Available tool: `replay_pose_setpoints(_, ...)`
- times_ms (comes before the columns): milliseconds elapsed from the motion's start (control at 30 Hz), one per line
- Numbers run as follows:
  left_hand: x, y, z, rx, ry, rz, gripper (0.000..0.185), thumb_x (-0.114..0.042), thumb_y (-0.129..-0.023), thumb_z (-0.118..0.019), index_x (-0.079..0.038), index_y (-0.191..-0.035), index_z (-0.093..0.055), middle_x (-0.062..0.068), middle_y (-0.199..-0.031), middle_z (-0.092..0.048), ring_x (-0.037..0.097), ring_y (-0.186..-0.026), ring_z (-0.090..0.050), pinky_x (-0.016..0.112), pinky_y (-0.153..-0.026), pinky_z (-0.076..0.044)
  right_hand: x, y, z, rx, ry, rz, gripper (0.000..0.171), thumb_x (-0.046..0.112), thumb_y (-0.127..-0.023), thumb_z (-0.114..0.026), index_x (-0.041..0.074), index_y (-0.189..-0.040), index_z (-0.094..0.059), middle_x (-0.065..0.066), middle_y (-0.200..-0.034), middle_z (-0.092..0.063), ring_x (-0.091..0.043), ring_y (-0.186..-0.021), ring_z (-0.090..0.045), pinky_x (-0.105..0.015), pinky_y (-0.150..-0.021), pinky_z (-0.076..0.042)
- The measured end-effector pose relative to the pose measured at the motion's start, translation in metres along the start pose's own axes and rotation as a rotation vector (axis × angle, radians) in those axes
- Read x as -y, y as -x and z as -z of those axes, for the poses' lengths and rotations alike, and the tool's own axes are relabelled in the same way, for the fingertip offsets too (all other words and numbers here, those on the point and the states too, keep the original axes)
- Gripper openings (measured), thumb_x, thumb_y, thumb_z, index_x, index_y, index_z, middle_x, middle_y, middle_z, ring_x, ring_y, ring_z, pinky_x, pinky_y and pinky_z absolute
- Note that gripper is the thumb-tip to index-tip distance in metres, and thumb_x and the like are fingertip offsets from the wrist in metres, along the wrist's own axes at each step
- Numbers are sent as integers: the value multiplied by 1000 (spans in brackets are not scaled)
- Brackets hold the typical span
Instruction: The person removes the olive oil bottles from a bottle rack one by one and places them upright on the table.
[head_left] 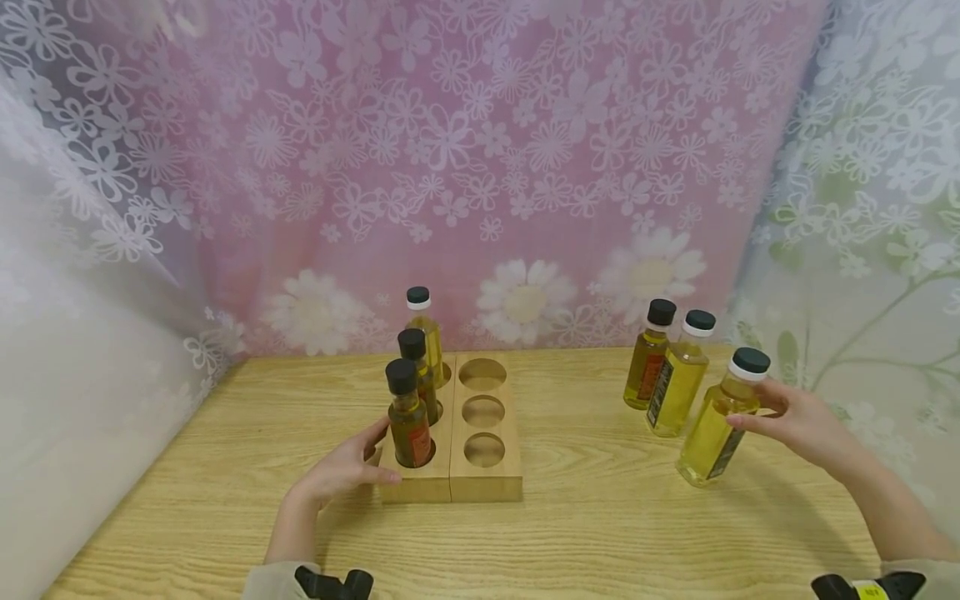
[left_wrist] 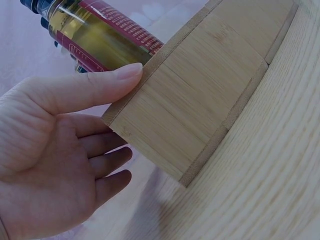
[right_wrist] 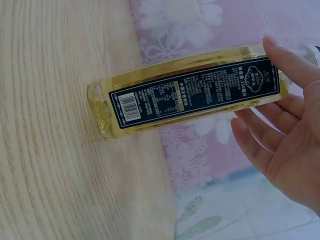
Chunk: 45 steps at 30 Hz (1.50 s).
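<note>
Three holes stand empty at frame centre in the wooden rack (head_left: 483, 467), which your left hand (head_left: 341, 471) steadies with straight fingers, so clamp your right hand's (head_left: 806, 425) barely touching fingers round the nearest bottle (head_left: 718, 429) and lift.

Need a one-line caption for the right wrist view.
Right hand touching an upright oil bottle with a black label, standing on the wooden table.

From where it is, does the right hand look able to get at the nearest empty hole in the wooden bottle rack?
Probably yes: bare table lies between the right hand and the nearest empty round hole in the light wooden bottle rack; the three standing bottles occupy the rack's far column.
</note>
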<state>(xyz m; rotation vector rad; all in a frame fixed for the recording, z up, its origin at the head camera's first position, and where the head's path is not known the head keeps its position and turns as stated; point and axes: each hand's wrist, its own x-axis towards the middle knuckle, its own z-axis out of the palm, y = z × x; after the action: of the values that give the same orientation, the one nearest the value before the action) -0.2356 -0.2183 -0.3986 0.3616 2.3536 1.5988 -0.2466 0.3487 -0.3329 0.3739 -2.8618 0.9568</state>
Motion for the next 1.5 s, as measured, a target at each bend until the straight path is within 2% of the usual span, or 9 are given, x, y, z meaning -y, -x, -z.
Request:
replay_pose_setpoints(67, -1, 0, 0, 0, 1, -3, 100, -19, -77, -76, -3, -149, -8, 18, -153, -4, 44, -136, -6, 57, -107, -13, 0, 1, 1, 20, -11, -6, 72, 26, -89, -63, -15, -138, -28, -42, -130, -33, -57, -111, -40, -55, -76, -47)
replay_pose_setpoints(167, -2, -1, 0, 4, 1, -8, 100, -19, -77, -76, -3, -149, -8, 18, -153, -4, 44, -136, -6, 57, -107, -13, -2, 4, 3, 28, -31, -11, 70, 25, -91, -61, -14, -139, -26, -39, -133, -32, -47, -112, -45, -54, -77, -48)
replay_pose_setpoints(233, -2, -1, 0, 6, 2, -10, 100, -19, -77, -76, -3, -149, -8, 18, -153, -4, 43, -136, -6, 57, -107, -13, -4, 8, 5, -3, -52, 2, 64, 22, -91, -61, -10, -138, -32, -20, -131, -46, -25, -107, -55, -41, -75, -51)
replay_pose_setpoints(333, -2, -1, 0, 9, 3, -11, 100, -19, -77, -76, -3, -149, -8, 17, -154, -4, 43, -136, -6, 57, -107, -13, -5, 14, 9, -76, -67, 33, 50, 19, -91, -61, -6, -131, -44, 15, -114, -56, 6, -91, -54, -22, -66, -49)
replay_pose_setpoints(433, -1, 0, 0, 6, 2, -6, 99, -19, -77, -75, -4, -149, -9, 17, -154, -4, 44, -136, -6, 57, -107, -14, -4, 20, 14, -126, -75, 33, 40, 20, -91, -62, -3, -122, -53, 33, -100, -52, 13, -84, -52, -16, -62, -46)
replay_pose_setpoints(700, -1, 2, 1, 4, 13, -8, 99, -17, -77, -75, -4, -149, -9, 17, -154, -4, 43, -137, -5, 56, -108, -13, 7, 33, 24, -131, -23, -19, 38, 28, -91, -61, 2, -119, -58, 34, -97, -52, 14, -82, -52, -18, -59, -47)
replay_pose_setpoints(1067, -1, 1, 0, 22, 37, -26, 99, -15, -77, -75, -1, -149, -8, 18, -153, -3, 40, -138, -2, 55, -108, -11, 43, 30, 13, -108, -144, 139, 31, 10, -91, -59, -6, -118, -57, 23, -100, -62, 3, -83, -62, -13, -66, -49)
replay_pose_setpoints(1267, 0, 1, 0, 19, 35, -25, 100, -15, -77, -75, -2, -149, -8, 18, -154, -3, 39, -138, -2, 56, -108, -10, 63, 16, -1, -48, -220, 229, 27, 6, -92, -56, 0, -119, -58, 16, -103, -64, 0, -88, -63, -17, -69, -51)
replay_pose_setpoints(1500, 0, 1, -1, 17, 37, -19, 99, -15, -77, -75, -3, -149, -8, 17, -154, -3, 41, -138, -3, 56, -108, -11, 89, -2, -18, 6, -181, 227, 31, 18, -94, -56, 1, -120, -59, -8, -108, -64, -7, -88, -64, -24, -72, -53)
